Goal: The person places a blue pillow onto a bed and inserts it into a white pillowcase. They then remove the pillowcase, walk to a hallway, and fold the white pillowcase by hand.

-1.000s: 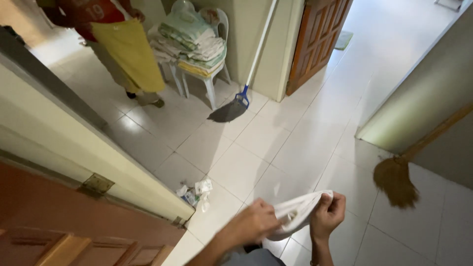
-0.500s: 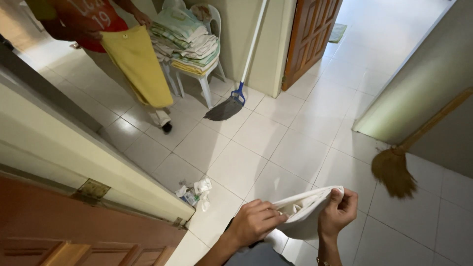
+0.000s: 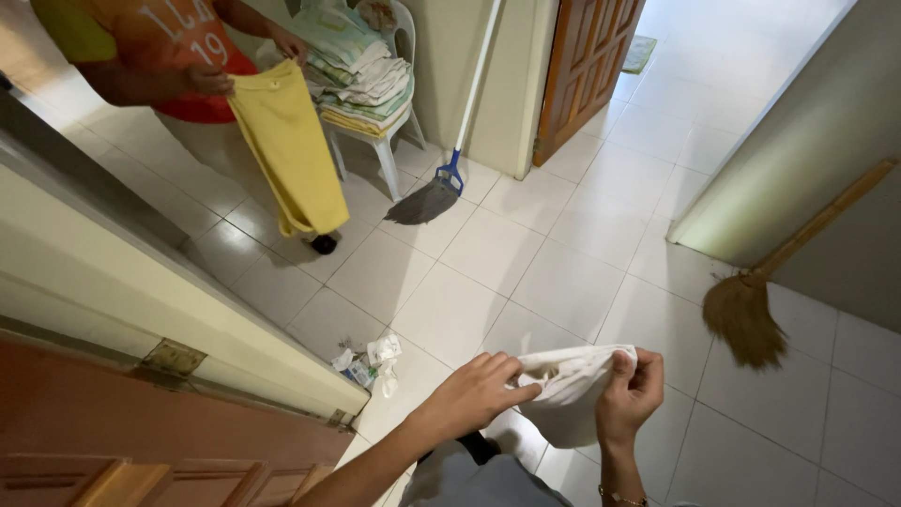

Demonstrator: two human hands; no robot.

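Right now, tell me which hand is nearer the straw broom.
Right. The right hand grips the white cloth just below-left of the straw broom; the left hand holds the cloth's far edge.

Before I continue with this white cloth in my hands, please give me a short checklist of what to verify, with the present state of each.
1. Left hand grips the white cloth at its edge: ok.
2. Right hand pinches the opposite edge: ok.
3. Cloth hangs off the tiled floor: ok.
4. Floor near the door frame free of litter: not ok, crumpled scraps lie there.
5. Straw broom apart from the cloth: ok.
6. Cloth clean inside: cannot tell.
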